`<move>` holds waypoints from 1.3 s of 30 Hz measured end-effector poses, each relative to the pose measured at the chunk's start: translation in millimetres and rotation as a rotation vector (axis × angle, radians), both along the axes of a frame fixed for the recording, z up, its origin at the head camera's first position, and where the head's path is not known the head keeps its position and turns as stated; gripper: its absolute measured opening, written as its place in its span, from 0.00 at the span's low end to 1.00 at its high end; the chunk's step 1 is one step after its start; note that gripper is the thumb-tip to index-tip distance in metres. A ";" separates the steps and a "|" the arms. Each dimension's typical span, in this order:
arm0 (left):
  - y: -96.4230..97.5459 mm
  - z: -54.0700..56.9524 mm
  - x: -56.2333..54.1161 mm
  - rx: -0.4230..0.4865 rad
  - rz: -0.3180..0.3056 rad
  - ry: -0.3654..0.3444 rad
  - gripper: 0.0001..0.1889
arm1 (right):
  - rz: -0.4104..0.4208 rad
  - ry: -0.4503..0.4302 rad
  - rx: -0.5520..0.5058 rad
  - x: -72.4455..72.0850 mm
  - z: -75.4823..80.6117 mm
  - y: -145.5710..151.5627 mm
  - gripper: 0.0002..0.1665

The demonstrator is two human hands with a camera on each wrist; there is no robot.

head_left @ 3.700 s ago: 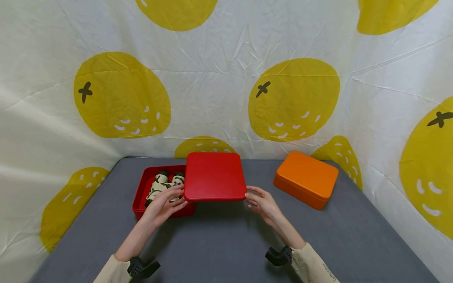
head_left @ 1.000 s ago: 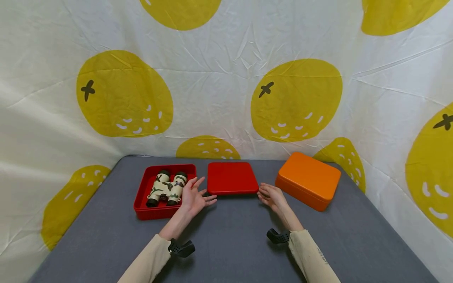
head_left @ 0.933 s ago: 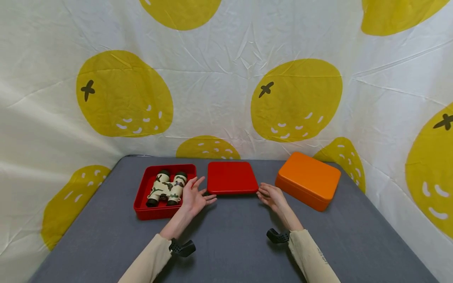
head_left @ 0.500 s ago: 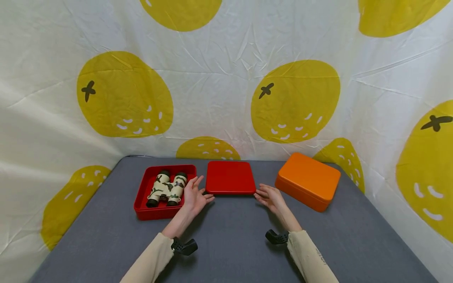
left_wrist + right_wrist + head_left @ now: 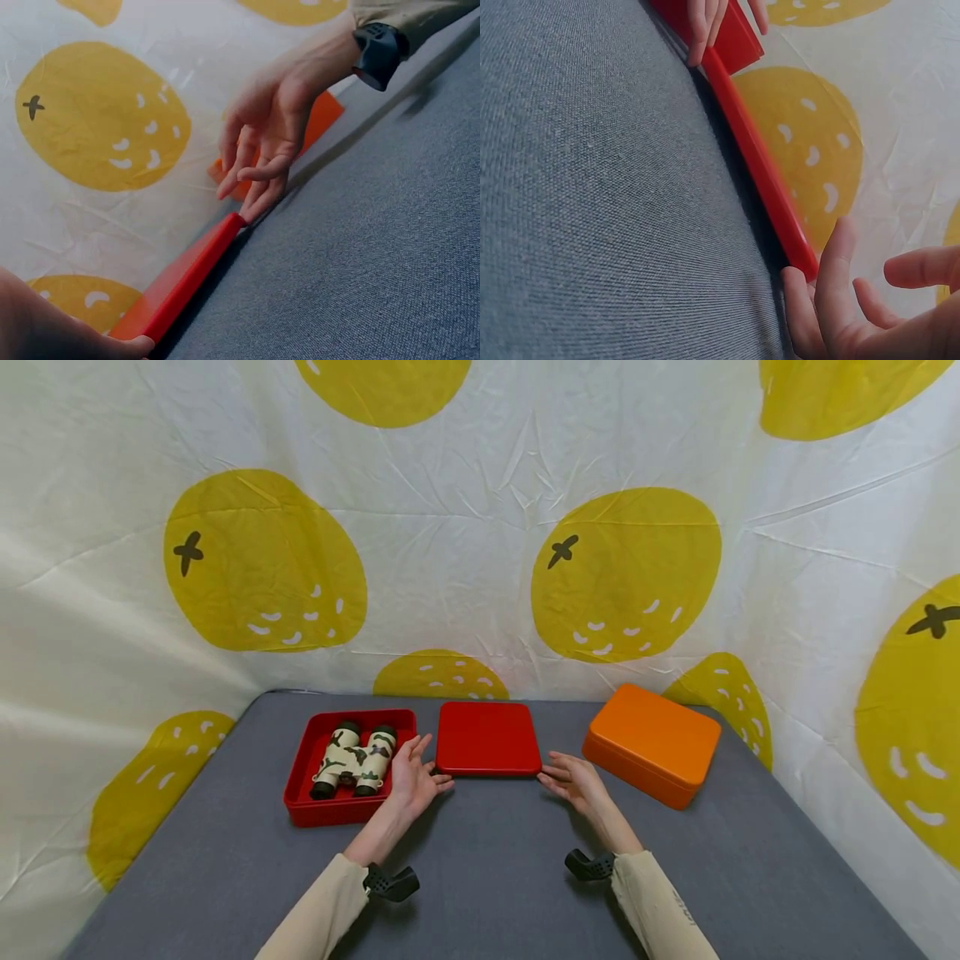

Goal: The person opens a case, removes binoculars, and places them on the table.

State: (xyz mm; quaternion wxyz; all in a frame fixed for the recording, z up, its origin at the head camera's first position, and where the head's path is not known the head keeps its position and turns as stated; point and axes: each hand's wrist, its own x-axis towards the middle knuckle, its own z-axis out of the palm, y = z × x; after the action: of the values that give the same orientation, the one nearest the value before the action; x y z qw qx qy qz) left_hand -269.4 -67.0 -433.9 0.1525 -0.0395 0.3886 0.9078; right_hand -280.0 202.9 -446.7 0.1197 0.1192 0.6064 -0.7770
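Observation:
A red lid point(image 5: 488, 739) lies low over the grey table, its front edge towards me. My left hand point(image 5: 411, 782) has its palm up and its fingers loosely spread, with fingertips at the lid's front left corner. At the front right corner, fingertips of my right hand point(image 5: 579, 783) touch the lid, the fingers only slightly bent. Whether the lid's front edge is fully down is hard to tell; a dark shadow runs under it in both wrist views. Left of the lid stands an open red box point(image 5: 330, 814) holding camouflage binoculars point(image 5: 352, 760); my left hand partly covers its right side.
An orange box point(image 5: 652, 739) with its lid on stands turned at an angle at the right rear of the table point(image 5: 480, 877). Behind the table hangs a white cloth point(image 5: 442, 577) with large yellow fruit prints.
The red lid has come down from beside and partly over the red box to the table on its right. In the last second it shifted slightly left, with both hands at its corners.

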 end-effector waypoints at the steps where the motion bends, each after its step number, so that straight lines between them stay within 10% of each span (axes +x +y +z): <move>1: -0.4 0.1 0.2 -0.002 -0.003 0.005 0.32 | -0.001 -0.002 -0.009 0.0 0.0 0.2 0.28; 23: -19.9 15.9 32.1 -0.017 -0.141 0.132 0.29 | 0.078 0.012 -0.017 17.8 7.9 -4.4 0.28; 39: -44.6 26.1 55.3 -0.227 -0.072 0.220 0.26 | 0.173 0.089 0.088 29.8 12.3 -17.7 0.27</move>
State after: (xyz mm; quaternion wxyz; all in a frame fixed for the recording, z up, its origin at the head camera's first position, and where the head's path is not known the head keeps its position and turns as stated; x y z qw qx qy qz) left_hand -214.1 -111.6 -407.8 0.1360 0.0572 0.5044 0.8508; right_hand -250.2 185.2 -434.4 0.1538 0.0368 0.6525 -0.7411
